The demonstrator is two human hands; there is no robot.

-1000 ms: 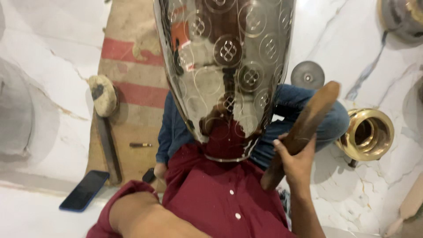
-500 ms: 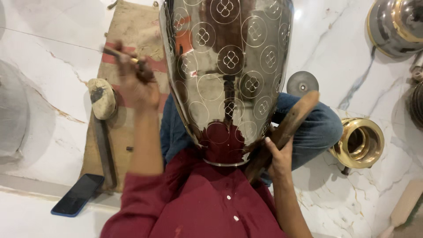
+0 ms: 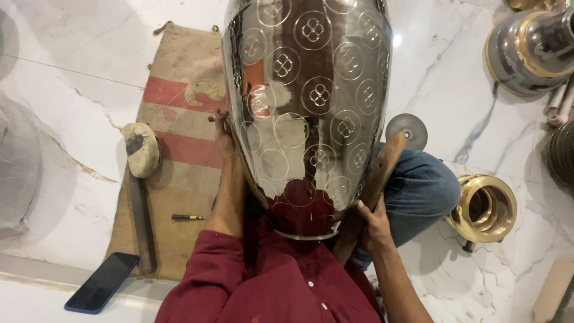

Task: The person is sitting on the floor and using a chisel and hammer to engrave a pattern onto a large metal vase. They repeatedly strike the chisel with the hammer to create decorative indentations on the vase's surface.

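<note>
Large polished metal vase (image 3: 308, 101), mirror-bright, engraved all over with circles enclosing four-petal motifs, resting tilted in the lap with its narrow neck near the chest and its wide body rising toward the far side. Left hand (image 3: 224, 128) pressed against the vase's left flank, fingers closed on a small thin tool (image 3: 222, 118) whose tip sits at the metal; exact grip partly hidden by the vase's curve. Right hand (image 3: 373, 224) wrapped around the lower end of a long wooden mallet (image 3: 373, 185), which lies along the vase's right side, touching or just beside it. Likely risks: a slip of the tool tip on such a slick curved surface, scoring a stray line across the finished circles; a mis-aimed mallet stroke denting the thin wall or catching the left fingers; the vase rolling off the knees, held as it is only by lap and forearms, onto the hard white marble floor (image 3: 72, 90). Under the left side, a striped burlap mat (image 3: 179, 96) carrying a stone-headed hammer (image 3: 142, 149) and a small pencil-like punch (image 3: 187, 217), both near enough to be knocked. Near left, a dark smartphone (image 3: 101, 282) on the floor edge. To the right, a brass ring-shaped fitting (image 3: 484, 206), a grey metal disc (image 3: 408, 128), and far right another metal vessel (image 3: 526, 48).
</note>
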